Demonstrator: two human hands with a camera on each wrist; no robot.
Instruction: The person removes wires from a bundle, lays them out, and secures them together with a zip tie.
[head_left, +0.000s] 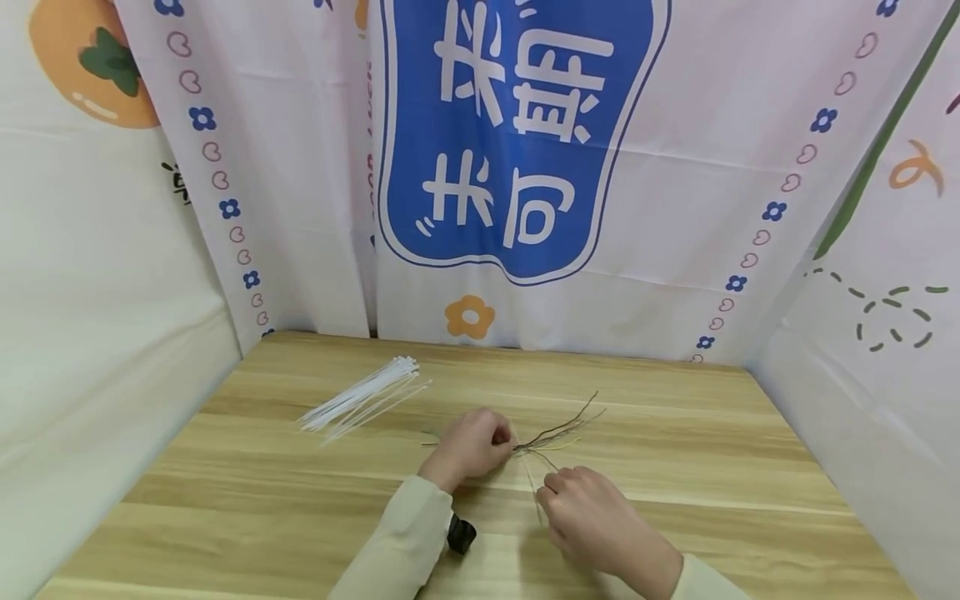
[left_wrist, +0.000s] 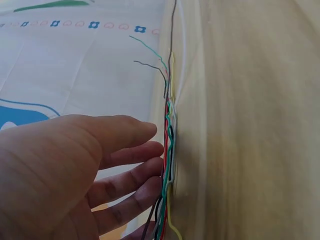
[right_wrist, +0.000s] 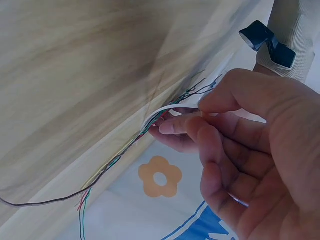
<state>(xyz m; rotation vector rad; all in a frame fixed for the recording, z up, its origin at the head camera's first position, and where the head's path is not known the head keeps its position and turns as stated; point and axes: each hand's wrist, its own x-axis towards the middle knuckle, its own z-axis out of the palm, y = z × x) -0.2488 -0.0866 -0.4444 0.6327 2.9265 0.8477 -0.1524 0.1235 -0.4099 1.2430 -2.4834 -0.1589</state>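
Observation:
A bundle of thin wires (left_wrist: 168,145) in red, green, black, yellow and other colours runs along the table, its loose ends fanning out (head_left: 558,432). My left hand (head_left: 474,446) is at the bundle; in the left wrist view its thumb and fingers are spread loosely, fingertips right at the wires. With thumb and index finger my right hand (right_wrist: 245,135) pinches a white cable tie (right_wrist: 172,106), which curves over from the bundle. In the head view this hand (head_left: 588,512) is nearer the front and right of the bundle, knuckles up, hiding its pinch.
Several white cable ties (head_left: 363,396) lie in a pile at the back left of the wooden table (head_left: 300,517). A black device (head_left: 461,533) is strapped at the left sleeve. Printed cloth (head_left: 675,250) hangs behind and at both sides.

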